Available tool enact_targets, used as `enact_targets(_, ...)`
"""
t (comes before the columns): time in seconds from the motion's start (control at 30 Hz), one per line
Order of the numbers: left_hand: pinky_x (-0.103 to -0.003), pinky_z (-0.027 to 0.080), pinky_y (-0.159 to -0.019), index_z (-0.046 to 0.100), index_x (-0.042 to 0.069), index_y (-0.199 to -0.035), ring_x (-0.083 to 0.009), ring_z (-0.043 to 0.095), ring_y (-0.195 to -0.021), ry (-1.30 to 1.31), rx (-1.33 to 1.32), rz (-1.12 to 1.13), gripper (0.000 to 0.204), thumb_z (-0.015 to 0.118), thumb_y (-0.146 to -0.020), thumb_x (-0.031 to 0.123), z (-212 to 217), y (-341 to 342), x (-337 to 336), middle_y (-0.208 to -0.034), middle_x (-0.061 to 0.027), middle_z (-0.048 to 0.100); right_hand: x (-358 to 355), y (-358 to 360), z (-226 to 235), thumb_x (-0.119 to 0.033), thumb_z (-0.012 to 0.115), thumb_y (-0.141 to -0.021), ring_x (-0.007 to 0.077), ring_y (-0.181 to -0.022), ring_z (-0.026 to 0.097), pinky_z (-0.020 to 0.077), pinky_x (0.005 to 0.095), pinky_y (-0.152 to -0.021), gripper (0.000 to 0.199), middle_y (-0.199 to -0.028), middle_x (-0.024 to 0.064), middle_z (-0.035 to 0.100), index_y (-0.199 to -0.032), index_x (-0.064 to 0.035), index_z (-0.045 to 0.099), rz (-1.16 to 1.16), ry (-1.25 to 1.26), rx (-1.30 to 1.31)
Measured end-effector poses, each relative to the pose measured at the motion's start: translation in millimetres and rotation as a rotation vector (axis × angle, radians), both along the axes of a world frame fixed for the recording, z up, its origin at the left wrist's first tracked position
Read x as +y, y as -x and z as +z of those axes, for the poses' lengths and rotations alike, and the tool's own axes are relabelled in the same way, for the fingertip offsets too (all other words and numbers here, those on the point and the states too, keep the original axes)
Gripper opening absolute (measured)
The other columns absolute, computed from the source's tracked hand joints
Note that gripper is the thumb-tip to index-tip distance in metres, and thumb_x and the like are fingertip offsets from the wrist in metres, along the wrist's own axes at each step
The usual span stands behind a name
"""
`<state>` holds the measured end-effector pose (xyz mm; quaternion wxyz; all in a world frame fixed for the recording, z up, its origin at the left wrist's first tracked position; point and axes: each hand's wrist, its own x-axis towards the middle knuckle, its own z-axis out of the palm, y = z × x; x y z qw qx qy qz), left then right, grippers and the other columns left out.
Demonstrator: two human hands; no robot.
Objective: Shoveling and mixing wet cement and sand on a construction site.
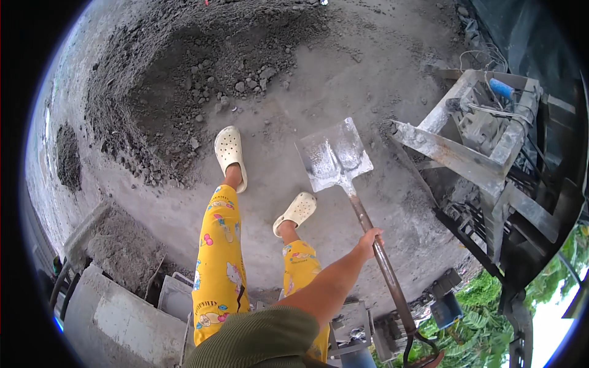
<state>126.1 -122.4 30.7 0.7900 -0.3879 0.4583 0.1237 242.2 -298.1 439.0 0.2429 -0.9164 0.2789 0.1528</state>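
Head view, and from where I stand the shovel slants across the wearer's right side, its whitened blade ahead of the right clog; I can't tell whether it touches the ground. A low swing toward the feet could catch that soft shoe, I'd judge, and a wide one rightward could knock the metal frame. Loose lumps by the grey heap might roll underfoot. The left arm reaches across the body, elbow fairly straight, its hand clamped round the shaft. Down at the handle, the right hand is mostly cut off, so its grip is unclear.
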Motion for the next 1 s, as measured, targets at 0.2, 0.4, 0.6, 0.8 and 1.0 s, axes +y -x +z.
enact_targets(0.2,-0.032,0.04,-0.046,0.045,0.006,-0.07,-0.018,0.045,-0.05,-0.104,0.193,0.215,0.019,0.056,-0.064,0.019,-100,77,120,-0.058,-0.006,0.042,135,5,-158,-0.06,0.046,-0.069,0.0111,-0.033,0.035,0.0302,0.0242,-0.03,0.048,-0.041,-0.0017,0.034,-0.055,-0.016,0.035,0.158,-0.102,0.044)
enact_targets(0.4,-0.034,0.042,-0.053,0.042,0.009,-0.071,-0.0197,0.046,-0.052,-0.188,0.296,0.086,0.015,0.054,-0.064,0.016,-145,186,210,-0.063,-0.0063,0.044,142,69,-252,-0.059,0.047,-0.069,0.0121,-0.032,0.034,0.0307,0.0243,-0.031,0.045,-0.043,-0.0018,0.034,-0.06,-0.0168,0.036,0.08,-0.232,0.083)
enact_targets(0.6,-0.036,0.04,-0.053,0.043,0.01,-0.069,-0.019,0.045,-0.051,-0.249,0.243,0.119,0.013,0.052,-0.064,0.017,-96,211,214,-0.058,-0.0038,0.043,131,86,-235,-0.057,0.046,-0.072,0.0106,-0.033,0.035,0.0313,0.0226,-0.031,0.045,-0.044,-0.0024,0.034,-0.06,-0.0154,0.037,0.087,-0.351,-0.002)
enact_targets(0.8,-0.032,0.04,-0.056,0.042,0.012,-0.058,-0.0151,0.045,-0.05,-0.367,0.475,0.298,0.014,0.054,-0.064,0.016,-6,336,268,-0.053,0.0002,0.044,165,125,-256,-0.056,0.045,-0.072,0.0123,-0.04,0.041,0.0348,0.0244,-0.036,0.049,-0.048,0.002,0.041,-0.069,-0.0068,0.046,0.305,-0.59,0.093)
enact_targets(1.0,-0.026,0.036,-0.054,0.04,0.01,-0.059,-0.0101,0.04,-0.048,-0.819,0.27,0.68,0.017,0.054,-0.068,0.012,81,550,333,-0.054,0.003,0.039,283,253,-216,-0.054,0.057,-0.065,0.018,-0.052,0.048,0.0416,0.0301,-0.05,0.055,-0.06,0.0078,0.048,-0.077,-0.0008,0.045,1.132,-1.053,0.037)
